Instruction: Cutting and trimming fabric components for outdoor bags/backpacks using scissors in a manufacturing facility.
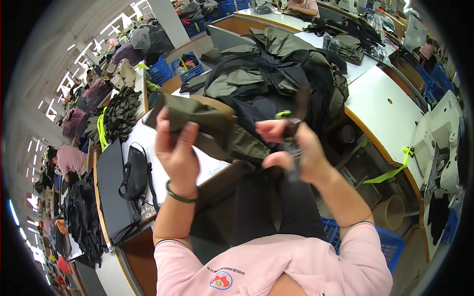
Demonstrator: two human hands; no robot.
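My left hand [178,160], a green band at its wrist, pinches an olive-green fabric piece [200,116] between thumb and fingers. This sewn piece has a tan part along its top and hangs toward my right hand. Closed and smeared by motion, my right hand [313,155] grips a dark scissors-like tool [302,104] that points up from the fist. Its thumb and fingertips are at the right end of the fabric; whether they touch it I cannot tell. Behind both hands a large heap of olive and black fabric bags [276,69] lies on the table.
A black pouch with a strap [136,170] lies on dark sheets [113,192] at the left. On the right stand a white table [385,106] and a sewing machine [442,143]. A blue crate [390,244] is low beside me. Several people work farther off.
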